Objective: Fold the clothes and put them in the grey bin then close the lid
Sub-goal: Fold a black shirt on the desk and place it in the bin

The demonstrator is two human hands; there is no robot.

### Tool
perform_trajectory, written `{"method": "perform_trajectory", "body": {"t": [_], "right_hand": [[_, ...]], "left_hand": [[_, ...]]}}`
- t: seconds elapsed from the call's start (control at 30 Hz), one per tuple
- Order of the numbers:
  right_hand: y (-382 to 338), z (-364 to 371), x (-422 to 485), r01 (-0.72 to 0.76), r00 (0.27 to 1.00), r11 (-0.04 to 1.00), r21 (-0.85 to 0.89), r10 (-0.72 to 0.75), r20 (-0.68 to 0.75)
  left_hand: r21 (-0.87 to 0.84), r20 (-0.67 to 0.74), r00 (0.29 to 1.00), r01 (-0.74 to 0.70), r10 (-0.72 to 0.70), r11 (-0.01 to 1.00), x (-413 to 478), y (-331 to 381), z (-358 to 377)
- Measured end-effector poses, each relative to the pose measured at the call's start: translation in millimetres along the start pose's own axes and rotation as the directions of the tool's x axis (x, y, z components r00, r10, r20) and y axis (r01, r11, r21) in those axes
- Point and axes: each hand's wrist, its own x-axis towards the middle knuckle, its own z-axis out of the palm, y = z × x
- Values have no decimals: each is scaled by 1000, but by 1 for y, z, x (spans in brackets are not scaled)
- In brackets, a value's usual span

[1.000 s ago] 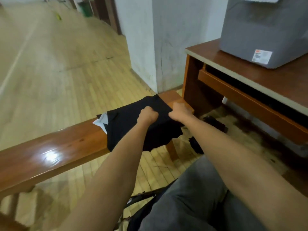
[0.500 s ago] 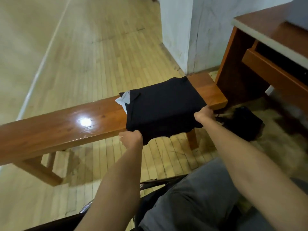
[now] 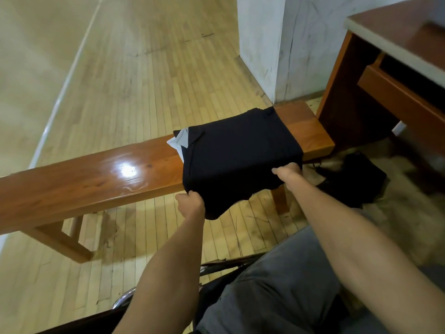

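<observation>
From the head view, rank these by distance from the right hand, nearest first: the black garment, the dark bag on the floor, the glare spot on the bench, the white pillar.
1. Black garment: in the right hand's grip, at its near right corner.
2. Dark bag: on the floor, just right of the hand.
3. Glare spot: left along the bench.
4. White pillar: beyond the bench, farthest back.

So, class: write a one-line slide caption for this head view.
Both hands, left and right, grip the folded black garment on the wooden bench.
</observation>
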Motion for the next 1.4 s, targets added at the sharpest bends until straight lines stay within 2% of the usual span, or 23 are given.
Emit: {"method": "perform_trajectory", "body": {"t": [0.07, 0.17, 0.23, 0.3, 0.4, 0.47, 0.53, 0.6, 0.67, 0.73, 0.8, 0.83, 0.9, 1.0, 1.07, 1.13, 1.2, 1.3, 1.4], "right_hand": [[-1, -4, 2, -22, 992, 999, 40, 27, -121], [-3, -11, 5, -7, 991, 999, 36, 12, -133], [-2, -13, 5, 1, 994, 1000, -7, -1, -106], [-1, -14, 4, 3, 996, 1000, -16, -5, -93], [-1, -12, -2, 7, 998, 1000, -4, -7, -58], [2, -8, -8, -1, 999, 1000, 20, 2, -36], [6, -3, -16, -26, 1000, 999, 29, 26, 7], [13, 3, -25, -115, 990, 988, 99, 107, 88], [27, 12, -32, -202, 961, 959, 200, 155, 229], [47, 21, -38, -244, 928, 919, 309, 129, 350], [58, 28, -43, -314, 903, 856, 411, 136, 407], [54, 27, -52, -402, 876, 783, 475, 179, 447], [46, 26, -58, -540, 829, 560, 628, 224, 512], [32, 24, -66, -463, 886, 305, 832, 195, 421], [23, 18, -65, -383, 917, 237, 893, 212, 337], [13, 9, -60, -339, 932, 244, 909, 220, 288], [-3, -7, -61, -277, 957, 300, 913, 164, 237], [-27, -22, -58, -274, 962, 446, 852, 123, 245], [-47, -31, -29, -267, 961, 585, 766, 100, 259]], "left_hand": [[-74, -35, 998, 40, -43, 996, -6, 2, 3], [-157, 28, 992, 124, -121, 980, -7, -1, 8], [-208, 179, 975, 169, -133, 963, -6, -1, 11], [-195, 373, 922, 191, -108, 962, -8, -1, 13], [-97, 546, 833, 167, -88, 981, -11, -4, 14], [31, 633, 768, 95, -93, 995, -9, -4, 12], [222, 703, 686, 35, -185, 974, -9, 0, 8], [346, 737, 617, 5, -276, 938, -15, 5, 7], [295, 777, 583, -2, -238, 956, -26, 14, 11], [79, 794, 604, 15, -72, 997, -35, 24, 16], [-160, 789, 613, 133, 46, 978, -43, 36, 17], [-236, 787, 614, 221, 53, 946, -47, 41, 15], [-269, 770, 638, 294, 22, 917, -56, 51, 10], [-193, 731, 680, 282, -54, 940, -56, 58, 4], [-163, 724, 683, 300, -92, 940, -53, 58, 0], [-137, 693, 710, 296, -121, 945, -48, 56, -3], [-160, 682, 722, 303, -117, 940, -48, 59, -6], [-216, 695, 717, 276, -52, 937, -52, 74, -9], [-238, 729, 683, 189, 47, 953, -63, 104, -9]]}}
